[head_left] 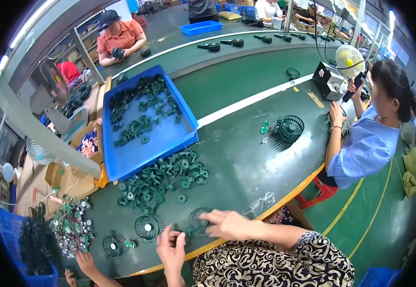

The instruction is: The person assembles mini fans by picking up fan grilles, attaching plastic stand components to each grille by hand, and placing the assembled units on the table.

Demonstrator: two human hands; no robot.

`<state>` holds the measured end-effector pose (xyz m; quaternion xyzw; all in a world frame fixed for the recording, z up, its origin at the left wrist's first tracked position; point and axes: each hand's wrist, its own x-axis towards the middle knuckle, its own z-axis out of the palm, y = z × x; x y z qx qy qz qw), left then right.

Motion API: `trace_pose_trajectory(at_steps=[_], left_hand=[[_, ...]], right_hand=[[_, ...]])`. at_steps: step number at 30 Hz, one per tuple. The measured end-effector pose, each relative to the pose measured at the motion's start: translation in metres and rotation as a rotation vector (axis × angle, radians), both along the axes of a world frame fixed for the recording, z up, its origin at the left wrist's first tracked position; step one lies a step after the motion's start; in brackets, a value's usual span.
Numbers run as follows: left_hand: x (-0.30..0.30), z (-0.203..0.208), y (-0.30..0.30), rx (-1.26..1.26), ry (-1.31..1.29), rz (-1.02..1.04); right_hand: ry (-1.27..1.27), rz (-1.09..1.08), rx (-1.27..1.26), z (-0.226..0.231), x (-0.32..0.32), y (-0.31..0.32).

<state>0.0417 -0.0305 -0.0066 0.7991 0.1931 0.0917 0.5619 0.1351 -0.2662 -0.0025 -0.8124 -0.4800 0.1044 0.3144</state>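
My right hand point(229, 225) reaches in from the lower right, its fingers at the edge of a round dark green fan cage point(199, 221), which is smeared by motion. Just left of it is my left hand point(171, 248), fingers half bent and thumb apart, with nothing plain between them. A small blurred green piece shows between the two hands, too unclear to name. Beyond my left hand lies a fan cage with a white centre point(148, 227), and farther left another cage point(112, 246). A heap of small dark green plastic parts point(165, 179) lies ahead.
A big blue tray point(189, 125) holds more green parts. At left, another person's hand point(86, 263) is by a pile of small metal-and-green parts point(71, 227). A co-worker point(365, 143) sits at right near stacked fan cages point(290, 128). Handheld fans point(233, 43) line the far belt.
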Motion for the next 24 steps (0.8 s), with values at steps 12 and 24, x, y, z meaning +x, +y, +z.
trace_pose_trajectory(at_steps=[12,24], left_hand=[[-0.023,-0.008,0.047,0.804,-0.093,0.099],[-0.025,0.013,-0.021,0.608,-0.192,-0.214]], right_hand=[[-0.626,-1.265,-0.176,0.047,0.149,-0.199],[-0.674,-0.948,0.126,0.025,0.122,-0.115]])
